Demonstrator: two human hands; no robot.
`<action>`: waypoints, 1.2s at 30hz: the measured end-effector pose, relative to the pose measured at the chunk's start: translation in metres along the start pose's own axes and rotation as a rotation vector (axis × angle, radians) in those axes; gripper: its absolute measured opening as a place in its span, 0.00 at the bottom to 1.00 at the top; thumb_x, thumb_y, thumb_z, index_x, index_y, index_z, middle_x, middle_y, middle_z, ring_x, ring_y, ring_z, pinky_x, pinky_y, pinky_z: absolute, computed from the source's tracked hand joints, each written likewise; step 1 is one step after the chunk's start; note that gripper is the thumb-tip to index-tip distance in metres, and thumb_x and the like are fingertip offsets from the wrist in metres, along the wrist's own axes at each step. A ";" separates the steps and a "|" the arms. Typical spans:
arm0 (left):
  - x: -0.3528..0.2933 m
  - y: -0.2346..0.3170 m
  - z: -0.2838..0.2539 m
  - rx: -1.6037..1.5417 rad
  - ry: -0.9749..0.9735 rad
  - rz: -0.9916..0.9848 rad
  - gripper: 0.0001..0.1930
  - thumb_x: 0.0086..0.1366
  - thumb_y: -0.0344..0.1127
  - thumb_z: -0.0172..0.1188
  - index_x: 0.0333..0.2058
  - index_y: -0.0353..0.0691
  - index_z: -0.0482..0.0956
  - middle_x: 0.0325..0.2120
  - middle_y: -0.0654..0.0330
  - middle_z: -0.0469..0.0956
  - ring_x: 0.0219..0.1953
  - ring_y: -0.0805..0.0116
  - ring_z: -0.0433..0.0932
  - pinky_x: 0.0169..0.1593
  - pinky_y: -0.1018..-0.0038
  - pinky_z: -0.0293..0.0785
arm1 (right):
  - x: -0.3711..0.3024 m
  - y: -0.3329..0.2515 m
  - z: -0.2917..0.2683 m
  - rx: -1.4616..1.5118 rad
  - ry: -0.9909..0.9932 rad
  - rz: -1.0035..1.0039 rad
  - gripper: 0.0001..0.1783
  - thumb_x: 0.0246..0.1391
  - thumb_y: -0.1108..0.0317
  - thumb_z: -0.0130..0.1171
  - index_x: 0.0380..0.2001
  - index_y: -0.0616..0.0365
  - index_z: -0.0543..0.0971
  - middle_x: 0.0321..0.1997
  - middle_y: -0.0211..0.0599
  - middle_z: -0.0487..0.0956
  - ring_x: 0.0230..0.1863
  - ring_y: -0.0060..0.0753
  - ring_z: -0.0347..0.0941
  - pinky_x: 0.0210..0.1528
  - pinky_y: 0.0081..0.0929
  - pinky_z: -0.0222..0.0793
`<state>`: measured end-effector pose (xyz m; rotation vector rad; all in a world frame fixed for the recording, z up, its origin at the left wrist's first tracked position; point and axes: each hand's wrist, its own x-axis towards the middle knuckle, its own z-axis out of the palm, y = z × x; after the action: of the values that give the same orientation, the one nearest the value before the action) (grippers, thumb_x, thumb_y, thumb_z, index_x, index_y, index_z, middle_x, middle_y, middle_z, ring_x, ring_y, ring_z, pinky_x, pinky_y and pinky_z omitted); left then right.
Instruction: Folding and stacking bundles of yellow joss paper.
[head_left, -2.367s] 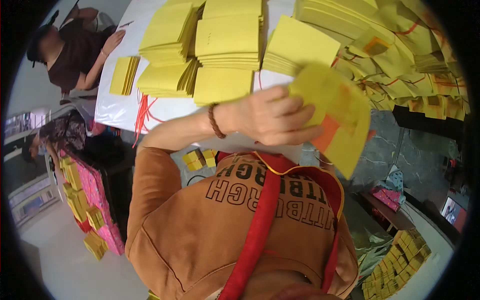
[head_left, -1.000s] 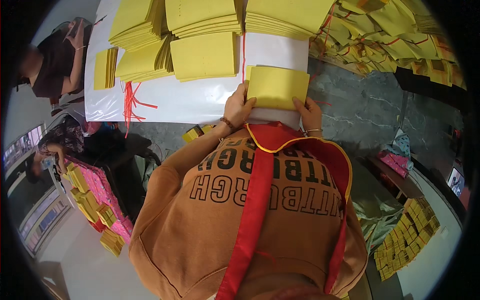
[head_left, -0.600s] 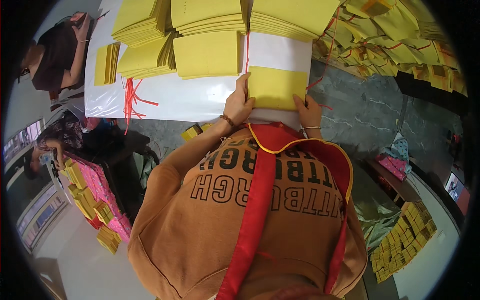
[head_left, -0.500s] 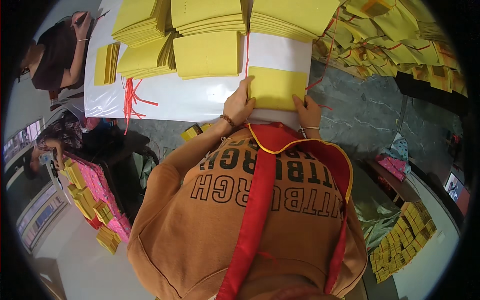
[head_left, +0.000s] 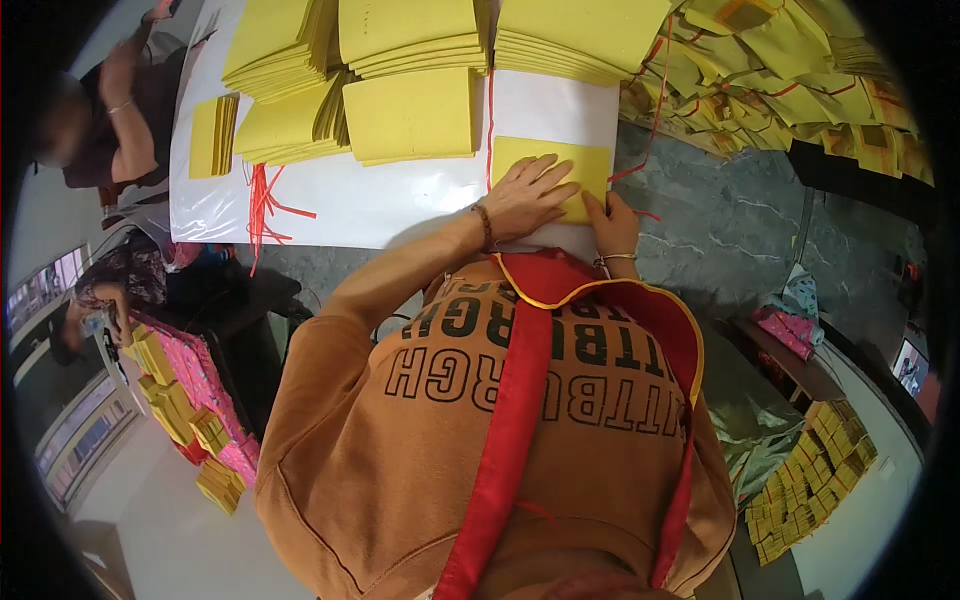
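A rectangular stack of yellow paper (head_left: 525, 150) lies at the near right of the white-covered table. My left hand (head_left: 535, 198) rests flat across its top with the fingers spread, hiding much of the left part. My right hand (head_left: 616, 228) grips the near right corner, thumb on top; its other fingers are partly hidden at the edge. A red string (head_left: 491, 135) runs along the left side of the paper, and another red string (head_left: 640, 170) extends from its right side.
Thick stacks of folded yellow paper (head_left: 410, 115) stand on the white table cover (head_left: 390, 200). A bunch of red strings (head_left: 262, 205) hangs over the near edge. Many tied yellow bundles (head_left: 800, 90) lie at the far right. Two people sit on the left, near a pink cloth (head_left: 215, 395).
My left hand has moved from the left edge of the yellow paper onto its top and spread flat. The right hand stays at the right corner. A person at far left has shifted an arm.
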<state>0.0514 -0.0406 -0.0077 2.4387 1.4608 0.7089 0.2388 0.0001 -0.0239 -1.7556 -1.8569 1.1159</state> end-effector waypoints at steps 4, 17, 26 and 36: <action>-0.001 0.000 0.006 0.052 -0.076 -0.043 0.21 0.55 0.40 0.57 0.49 0.47 0.69 0.52 0.55 0.63 0.56 0.56 0.60 0.55 0.61 0.58 | -0.007 0.000 0.001 0.109 0.005 0.013 0.23 0.49 0.50 0.56 0.38 0.58 0.74 0.32 0.44 0.76 0.30 0.43 0.73 0.33 0.36 0.65; -0.006 -0.005 0.006 -0.010 -0.096 -0.026 0.26 0.53 0.48 0.58 0.45 0.38 0.68 0.51 0.55 0.64 0.53 0.57 0.62 0.54 0.63 0.58 | -0.004 0.012 0.027 -0.627 0.073 -0.505 0.29 0.58 0.49 0.40 0.60 0.49 0.59 0.67 0.30 0.51 0.68 0.36 0.44 0.60 0.66 0.28; -0.002 0.015 0.003 0.549 -0.027 0.216 0.23 0.55 0.39 0.52 0.46 0.29 0.69 0.40 0.41 0.72 0.39 0.55 0.72 0.43 0.65 0.69 | 0.010 0.030 0.019 -0.205 -0.109 -0.427 0.27 0.58 0.56 0.43 0.59 0.50 0.61 0.66 0.32 0.55 0.68 0.46 0.43 0.63 0.59 0.30; 0.014 0.004 -0.093 -0.138 0.246 0.025 0.24 0.48 0.22 0.50 0.48 0.33 0.70 0.43 0.51 0.75 0.45 0.57 0.73 0.46 0.66 0.71 | 0.021 -0.001 -0.003 0.755 0.137 -0.281 0.29 0.63 0.54 0.33 0.60 0.63 0.56 0.63 0.43 0.59 0.64 0.37 0.52 0.65 0.32 0.42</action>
<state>0.0132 -0.0361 0.0779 2.3349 1.4118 1.1107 0.2365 0.0208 -0.0267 -1.0724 -1.2894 1.3061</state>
